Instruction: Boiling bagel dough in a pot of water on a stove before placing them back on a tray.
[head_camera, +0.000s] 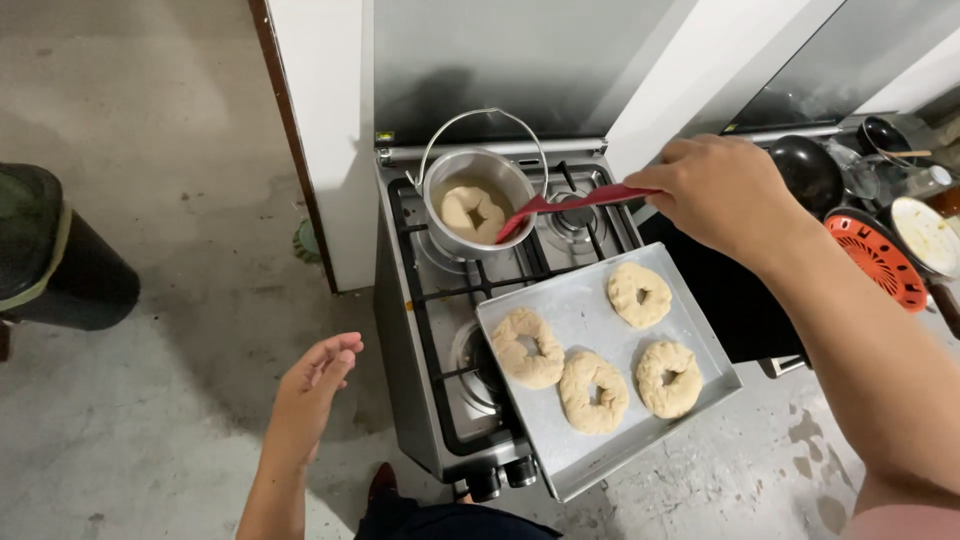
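Stove (440, 330), steel, small, black grates. Right hand (720, 190) has its fingers closed round the handle of a red spatula (565, 205); the flat blade dips into a round metal pot (475, 195) with a wire bail handle, on the rear burner. One pale dough ring (472, 212) floats in the pot. Left hand (315, 385) hangs open beside the stove, holding nothing. Flat metal tray (580, 310) lies across the front burners, carrying four matte, lumpy dough rings (592, 390).

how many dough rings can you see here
5: one floats in the pot by the red spatula in the right hand; four lie on the metal tray, at. None seems hidden.
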